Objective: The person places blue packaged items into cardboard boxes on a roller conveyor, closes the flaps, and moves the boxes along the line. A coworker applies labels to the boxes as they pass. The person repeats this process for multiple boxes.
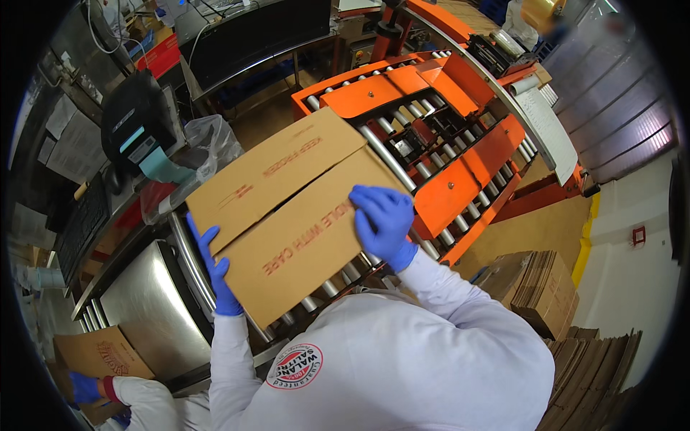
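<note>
A brown cardboard box [280, 215] lies before me on a roller conveyor [329, 289]. Its two long top flaps are folded down, with a dark narrow gap between them, and both bear red printing. My left hand [222, 275], in a blue glove, holds the box's left end, fingers spread along the edge. Curled fingers of my right hand [383, 223], also blue-gloved, touch the near flap by its right end; whether they grip it is hidden. Just past the box's right end stands an orange carton-sealing machine [463, 183] with metal rollers.
Left of the box is a steel scale platform [153, 307]. A co-worker's gloved hand [85, 387] is at another cardboard box [102, 353], lower left. A black label printer [137, 121] and keyboard [83, 226] sit at left. Flattened cartons [531, 291] are stacked at right.
</note>
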`<state>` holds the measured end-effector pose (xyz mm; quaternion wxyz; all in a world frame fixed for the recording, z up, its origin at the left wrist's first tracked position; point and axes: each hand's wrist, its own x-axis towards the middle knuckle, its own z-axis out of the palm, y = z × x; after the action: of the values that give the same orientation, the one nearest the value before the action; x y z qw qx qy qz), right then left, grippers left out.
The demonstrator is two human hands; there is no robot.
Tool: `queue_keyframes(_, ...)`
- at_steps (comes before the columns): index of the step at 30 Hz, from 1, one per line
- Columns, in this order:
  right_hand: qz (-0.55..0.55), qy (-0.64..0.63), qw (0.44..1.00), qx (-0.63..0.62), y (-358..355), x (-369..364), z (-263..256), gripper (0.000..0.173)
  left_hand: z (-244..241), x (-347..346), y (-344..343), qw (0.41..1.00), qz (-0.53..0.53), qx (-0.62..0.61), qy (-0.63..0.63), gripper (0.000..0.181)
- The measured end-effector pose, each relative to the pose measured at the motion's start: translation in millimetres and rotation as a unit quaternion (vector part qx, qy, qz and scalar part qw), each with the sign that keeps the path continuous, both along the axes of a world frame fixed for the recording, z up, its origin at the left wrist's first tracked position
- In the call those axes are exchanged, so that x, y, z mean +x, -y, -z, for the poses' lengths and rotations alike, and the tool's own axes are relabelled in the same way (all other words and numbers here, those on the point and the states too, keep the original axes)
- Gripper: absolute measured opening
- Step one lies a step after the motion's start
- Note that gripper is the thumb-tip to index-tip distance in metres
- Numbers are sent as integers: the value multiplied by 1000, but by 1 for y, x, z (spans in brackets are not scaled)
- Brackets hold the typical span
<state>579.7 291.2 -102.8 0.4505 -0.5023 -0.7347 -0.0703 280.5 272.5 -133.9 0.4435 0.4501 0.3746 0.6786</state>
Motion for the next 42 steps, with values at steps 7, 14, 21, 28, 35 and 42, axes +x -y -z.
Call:
queue_keyframes(7,23,-9,998,51,-76,104,12,18,32,89,-114,991,84,93,-51,53)
queue_keyframes(14,106,-48,991,64,-86,192,25,15,34,188,-165,989,37,112,-91,42)
queue_keyframes(21,173,-198,965,-11,-16,198,88,49,45,286,-208,982,25,136,-129,40)
queue_keyframes(28,189,-199,950,-147,-48,190,103,119,38,334,-245,951,172,120,-227,72)
queue_keyframes(35,293,-283,903,-137,-111,251,104,115,64,279,-101,874,400,9,-276,106)
queue_keyframes(42,313,-271,871,-265,-144,334,71,91,89,203,25,830,300,-134,-451,97)
